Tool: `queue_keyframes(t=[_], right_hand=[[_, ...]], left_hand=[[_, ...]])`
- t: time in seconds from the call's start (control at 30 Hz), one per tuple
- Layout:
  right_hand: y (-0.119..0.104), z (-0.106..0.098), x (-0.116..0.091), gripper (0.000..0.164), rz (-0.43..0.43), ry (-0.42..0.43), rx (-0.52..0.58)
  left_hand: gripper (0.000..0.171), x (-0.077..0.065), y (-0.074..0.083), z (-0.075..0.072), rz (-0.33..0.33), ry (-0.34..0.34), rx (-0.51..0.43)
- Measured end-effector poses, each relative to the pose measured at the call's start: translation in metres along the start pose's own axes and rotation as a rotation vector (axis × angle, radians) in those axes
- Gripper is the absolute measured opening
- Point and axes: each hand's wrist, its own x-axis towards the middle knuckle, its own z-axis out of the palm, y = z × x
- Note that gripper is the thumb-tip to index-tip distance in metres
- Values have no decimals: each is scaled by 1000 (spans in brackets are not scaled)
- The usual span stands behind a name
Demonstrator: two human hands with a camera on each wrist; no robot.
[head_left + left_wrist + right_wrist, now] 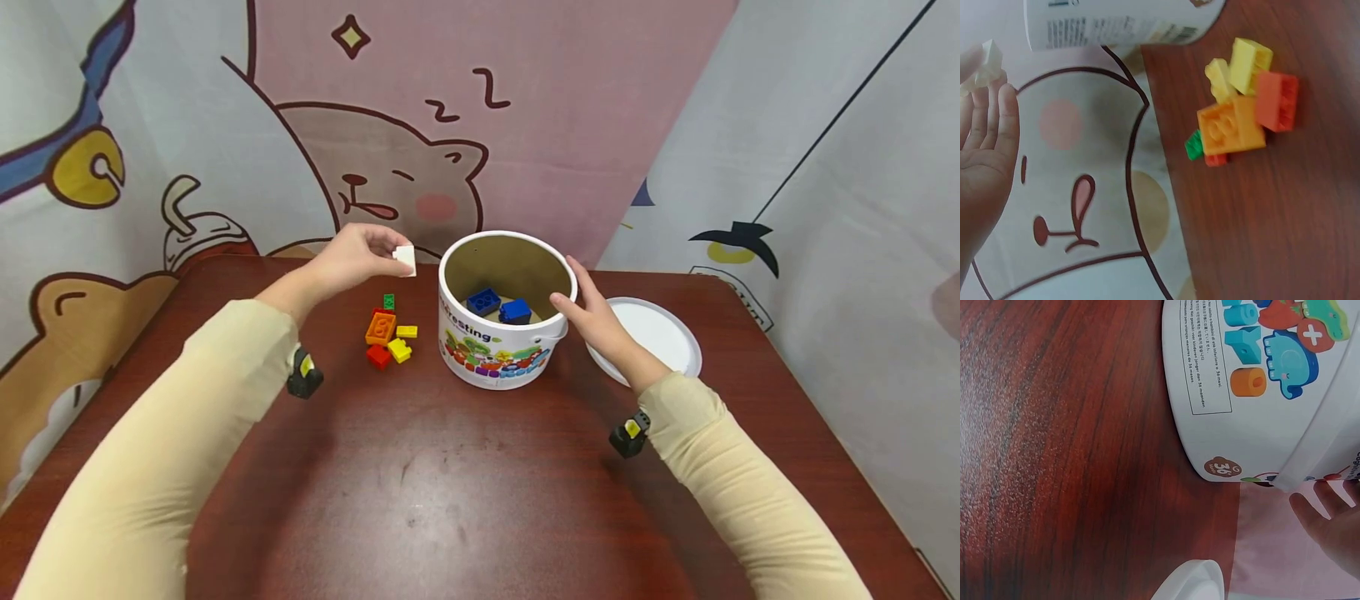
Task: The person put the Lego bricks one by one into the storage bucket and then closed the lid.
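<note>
My left hand (pixel 358 257) pinches a white toy brick (pixel 405 259) between thumb and fingertips, above the table and left of the bucket's rim. In the left wrist view, that white brick (pixel 987 65) shows at the left edge. A white bucket (pixel 495 354) with a printed label stands upright. Inside lie a blue brick (pixel 483 302) and another blue block (pixel 515 312). My right hand (pixel 600 321) holds the bucket's right rim, thumb over the edge and fingers along the outside. In the right wrist view, its fingers (pixel 1311 519) are beside the bucket wall.
Left of the bucket is a small cluster of bricks: an orange brick (pixel 381 328), a red brick (pixel 378 357), a yellow brick (pixel 400 350) and a green brick (pixel 388 302), among others. A white lid (pixel 660 333) lies right of the bucket. A patterned curtain (pixel 585 125) hangs behind the table.
</note>
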Motion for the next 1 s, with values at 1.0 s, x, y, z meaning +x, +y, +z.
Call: queue_keyframes(t=[1.0], right_hand=[[-31,-1,-12,68,41,-28,30]], left_hand=[[31,37,53,65,156,-148,-60]])
